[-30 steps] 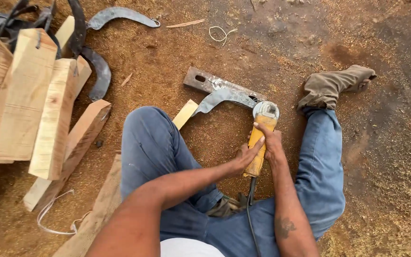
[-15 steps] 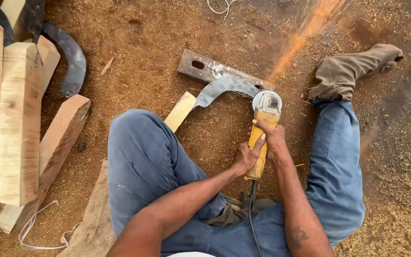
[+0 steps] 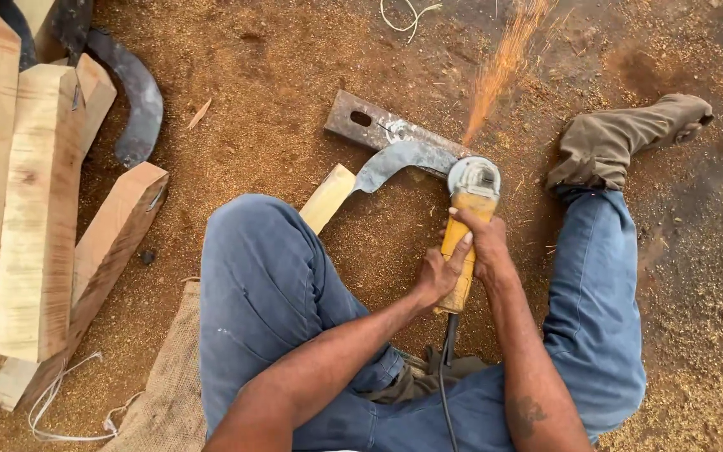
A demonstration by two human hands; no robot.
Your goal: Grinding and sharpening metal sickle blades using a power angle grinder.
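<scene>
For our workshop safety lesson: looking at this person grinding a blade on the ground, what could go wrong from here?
1. Sparks spray over sawdust-strewn ground, which might smoulder.
2. Both bare hands, left hand and right hand, grip the yellow angle grinder near its disc; a kick could cut them.
3. The curved blade looks unclamped and may shift.

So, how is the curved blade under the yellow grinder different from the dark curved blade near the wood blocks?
The pale grey curved metal blade lies across a rusty flat steel bar, with the yellow angle grinder throwing sparks at its end; the dark curved metal blade lies untouched beside the pale wooden blocks. The grey one joins a light wooden handle; no handle shows on the dark one. Both have a sickle-like curve.
</scene>
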